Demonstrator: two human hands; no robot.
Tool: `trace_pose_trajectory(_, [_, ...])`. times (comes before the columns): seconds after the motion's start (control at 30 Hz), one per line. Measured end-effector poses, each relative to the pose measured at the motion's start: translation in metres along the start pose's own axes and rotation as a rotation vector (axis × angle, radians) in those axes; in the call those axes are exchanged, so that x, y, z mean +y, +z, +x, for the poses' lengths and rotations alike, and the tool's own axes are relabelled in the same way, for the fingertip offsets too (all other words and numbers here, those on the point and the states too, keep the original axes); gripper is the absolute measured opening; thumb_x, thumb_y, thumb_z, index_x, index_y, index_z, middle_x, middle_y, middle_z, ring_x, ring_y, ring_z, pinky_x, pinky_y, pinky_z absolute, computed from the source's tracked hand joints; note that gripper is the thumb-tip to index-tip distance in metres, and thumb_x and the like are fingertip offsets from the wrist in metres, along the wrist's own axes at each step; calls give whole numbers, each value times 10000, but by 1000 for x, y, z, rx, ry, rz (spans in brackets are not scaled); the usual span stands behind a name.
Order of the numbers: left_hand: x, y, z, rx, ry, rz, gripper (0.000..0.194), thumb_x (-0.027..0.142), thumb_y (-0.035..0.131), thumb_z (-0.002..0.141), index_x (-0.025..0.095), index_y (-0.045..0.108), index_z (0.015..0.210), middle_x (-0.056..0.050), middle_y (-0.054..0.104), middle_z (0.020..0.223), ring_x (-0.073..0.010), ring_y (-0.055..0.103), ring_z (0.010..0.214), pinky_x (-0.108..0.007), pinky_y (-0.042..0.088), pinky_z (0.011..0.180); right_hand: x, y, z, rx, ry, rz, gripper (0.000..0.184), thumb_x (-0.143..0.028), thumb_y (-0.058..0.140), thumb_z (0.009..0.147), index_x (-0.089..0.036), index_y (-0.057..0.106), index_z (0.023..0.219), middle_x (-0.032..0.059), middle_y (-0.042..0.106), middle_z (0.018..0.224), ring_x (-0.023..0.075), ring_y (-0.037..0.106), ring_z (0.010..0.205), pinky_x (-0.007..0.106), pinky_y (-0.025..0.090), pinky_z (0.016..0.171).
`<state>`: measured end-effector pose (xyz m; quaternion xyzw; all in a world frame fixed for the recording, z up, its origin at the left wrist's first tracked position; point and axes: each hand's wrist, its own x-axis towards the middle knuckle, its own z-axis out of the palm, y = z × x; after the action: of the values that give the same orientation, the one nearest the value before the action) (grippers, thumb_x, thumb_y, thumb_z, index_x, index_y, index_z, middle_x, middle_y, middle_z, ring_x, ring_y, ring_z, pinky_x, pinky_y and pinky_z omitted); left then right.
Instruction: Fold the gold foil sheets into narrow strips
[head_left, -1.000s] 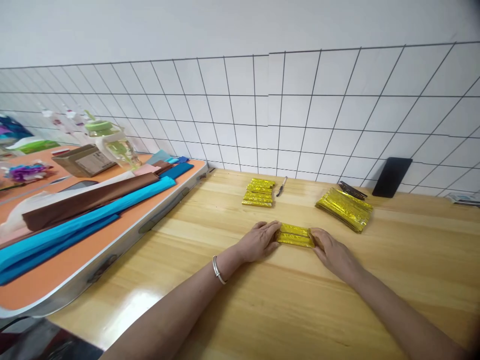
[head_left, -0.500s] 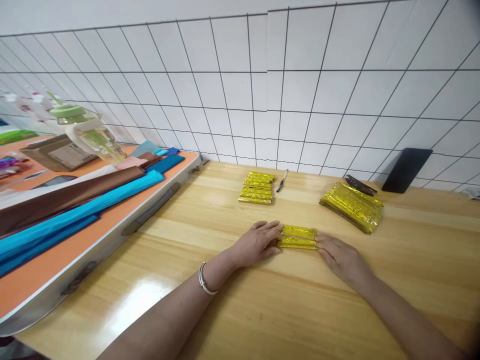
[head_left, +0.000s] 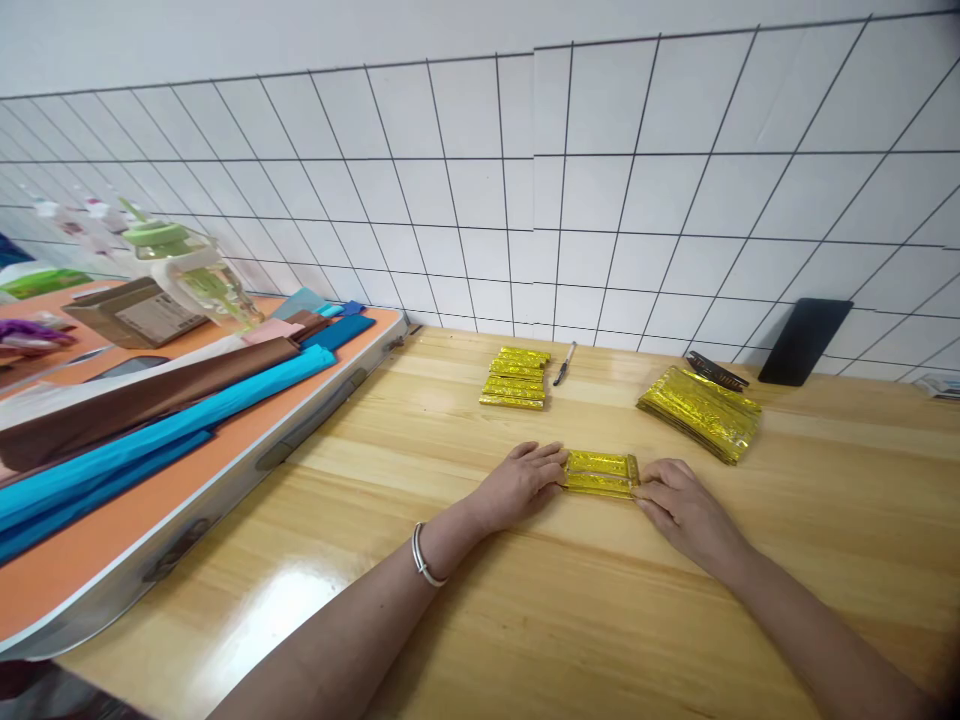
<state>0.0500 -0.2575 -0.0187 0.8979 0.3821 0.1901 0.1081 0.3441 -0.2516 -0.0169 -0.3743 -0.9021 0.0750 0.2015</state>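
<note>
A folded gold foil sheet [head_left: 600, 474] lies flat on the wooden table, with a crease running lengthwise and a narrow fold standing at its right end. My left hand [head_left: 525, 483] rests over its left end, fingers stretched out flat and pressing it down. At the right end, the thumb and fingertips of my right hand [head_left: 686, 510] pinch the lower right corner; the other fingers are bent. Farther back lies a row of narrow folded gold strips [head_left: 515, 378]. To the right sits a stack of flat gold foil sheets [head_left: 701, 412].
Behind the strips lies a pen [head_left: 565, 364]. A dark hair clip [head_left: 718, 371] is behind the stack, and a black phone [head_left: 806, 342] leans on the tiled wall. At left, an orange-topped board [head_left: 247, 455] bears rolled coloured sheets, a carton [head_left: 139, 312] and a green-lidded bottle [head_left: 187, 265].
My right fingers have drawn back slightly from the sheet's right end, where a narrow fold now shows. My left hand stays on the left end. The view has shifted slightly.
</note>
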Motion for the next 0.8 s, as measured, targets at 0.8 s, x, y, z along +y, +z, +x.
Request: trace_pose_trajectory(0.8, [5,5,8,137,-125,-265,149,195,469,871,202,574,764,-38,651,847,-169,569,1023,-329,391,919,-9,4,6,99,243,169,142,-225,530,806,-224,574,671,18,585,734,188,516,763,334,394,706])
